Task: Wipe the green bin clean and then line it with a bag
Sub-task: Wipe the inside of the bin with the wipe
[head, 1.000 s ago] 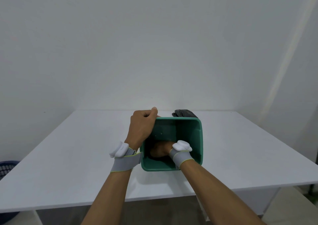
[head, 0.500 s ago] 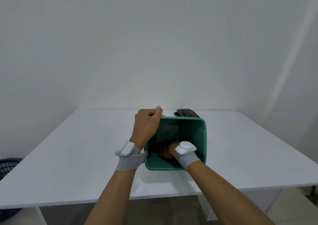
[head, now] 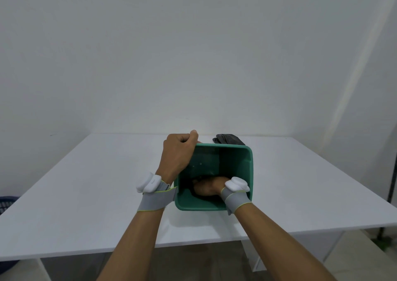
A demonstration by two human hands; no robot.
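The table takes up most of what I see, white and set against a bare wall, and I have the bin standing on it near my edge so that I can look straight down into it and reach the bottom without leaning. It sits upright, mouth toward me, a little right of the middle.

Beyond its far rim lies the bag, dark and folded, close behind the bin (kept out of the way until the wiping is finished, I would judge, yet near enough to take up afterwards).

My left hand grips the far left corner of the rim, fingers curled over the edge and thumb on top, so the bin does not slide or turn while I rub inside it.

My right hand is down in the bin, low against the near side by the bottom. Something dark shows just beyond it, perhaps a cloth, but the shadow hides it, and I cannot tell whether my fingers there are spread flat or closed round anything.

By my reckoning the wiping is in hand and the lining has not yet begun, since the bag lies folded and untouched
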